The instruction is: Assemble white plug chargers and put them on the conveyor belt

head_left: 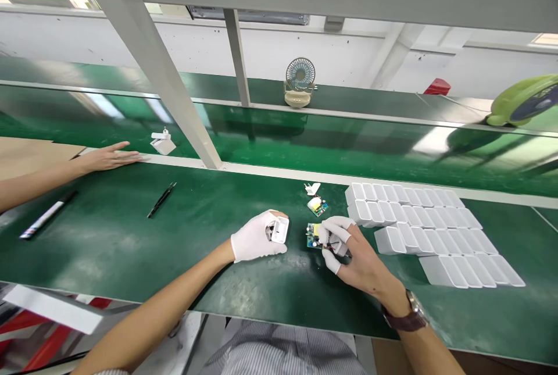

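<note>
My left hand (257, 238), in a white glove, is closed around a small white plastic charger cover (280, 230). Its hollow side shows some metal parts near the thumb. To the right, my right hand (349, 253) wears white finger cots and a wrist watch. Its fingers are closed on a small circuit board (312, 235) with a yellow part; a white piece and thin wires sit partly hidden beneath the fingers. Just beyond lie another circuit board (321, 207) and a white plug piece (312, 189). The two hands are a short gap apart.
Rows of open white plastic housings (418, 212) stand at the right. Black tweezers (161, 200) and a marker (47, 215) lie at the left, near a co-worker's hand (108, 158). A white charger (163, 141) rests beyond the rail. A slanted post (174, 84) rises from the bench.
</note>
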Demonstrator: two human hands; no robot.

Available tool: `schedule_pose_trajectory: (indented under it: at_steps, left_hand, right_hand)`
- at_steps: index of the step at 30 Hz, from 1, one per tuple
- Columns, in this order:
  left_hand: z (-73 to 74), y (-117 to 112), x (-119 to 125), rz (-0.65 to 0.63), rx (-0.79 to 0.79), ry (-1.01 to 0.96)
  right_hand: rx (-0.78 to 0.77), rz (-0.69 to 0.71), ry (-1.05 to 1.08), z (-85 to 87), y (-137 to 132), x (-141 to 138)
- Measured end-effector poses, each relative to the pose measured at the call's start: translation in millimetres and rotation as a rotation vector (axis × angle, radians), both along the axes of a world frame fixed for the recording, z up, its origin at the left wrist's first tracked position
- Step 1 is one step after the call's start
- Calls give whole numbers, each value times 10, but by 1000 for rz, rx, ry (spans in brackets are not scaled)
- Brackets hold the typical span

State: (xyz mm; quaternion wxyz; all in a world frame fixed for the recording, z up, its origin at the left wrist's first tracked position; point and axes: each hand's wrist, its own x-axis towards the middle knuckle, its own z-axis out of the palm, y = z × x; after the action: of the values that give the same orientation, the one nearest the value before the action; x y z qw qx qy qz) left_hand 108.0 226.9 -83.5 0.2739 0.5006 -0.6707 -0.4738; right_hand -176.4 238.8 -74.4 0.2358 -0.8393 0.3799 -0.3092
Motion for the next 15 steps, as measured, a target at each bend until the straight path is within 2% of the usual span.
schedule_pose_trajectory:
  at_steps: [3, 5, 10, 12, 15]
  left_hand:
    - [13, -74, -88, 10, -72, -13]
    - [-6, -113, -97, -11, -84, -42]
    - [-57, -190, 112, -193, -29, -42]
    - [-54, -222, 244, -146, 31, 2]
    - [-43, -260, 389, 33, 19, 34]
  right_hand:
    - [-99, 12, -94, 150, -188, 79]
    - [-154, 15, -136, 177, -300, 129]
    - [-108, 2, -196, 26, -420, 171]
    - [-69, -18, -200, -61, -412, 148]
    - [-20, -52, -215, -164, -391, 97]
